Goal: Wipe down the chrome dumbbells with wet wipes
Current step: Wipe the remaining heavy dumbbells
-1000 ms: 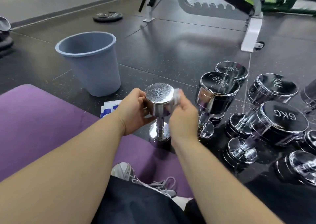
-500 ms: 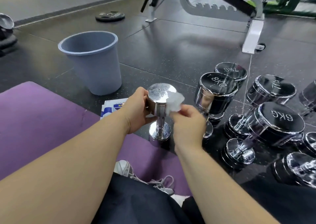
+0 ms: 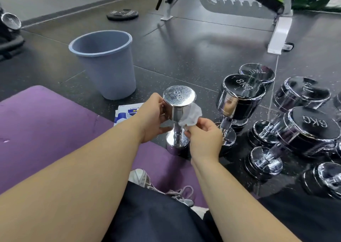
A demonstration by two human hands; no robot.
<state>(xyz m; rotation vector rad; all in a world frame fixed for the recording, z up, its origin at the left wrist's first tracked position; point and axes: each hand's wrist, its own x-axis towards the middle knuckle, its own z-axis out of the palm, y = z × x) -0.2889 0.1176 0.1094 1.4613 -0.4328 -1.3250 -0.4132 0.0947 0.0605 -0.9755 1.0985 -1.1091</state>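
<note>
A small chrome dumbbell marked 5KG stands upright on the dark floor at the edge of the purple mat. My left hand grips the left side of its top head. My right hand pinches a crumpled white wet wipe against the right underside of that head, near the handle. The blue-and-white wipes pack lies on the floor behind my left wrist, partly hidden.
Several larger chrome dumbbells stand and lie to the right, among them an 8KG and a 6KG. A grey-blue bin stands beyond the mat. A weight bench frame and a black plate are farther back.
My right hand has slid the wipe down from the top head's side to its underside near the handle. My left hand has kept its hold on the head.
</note>
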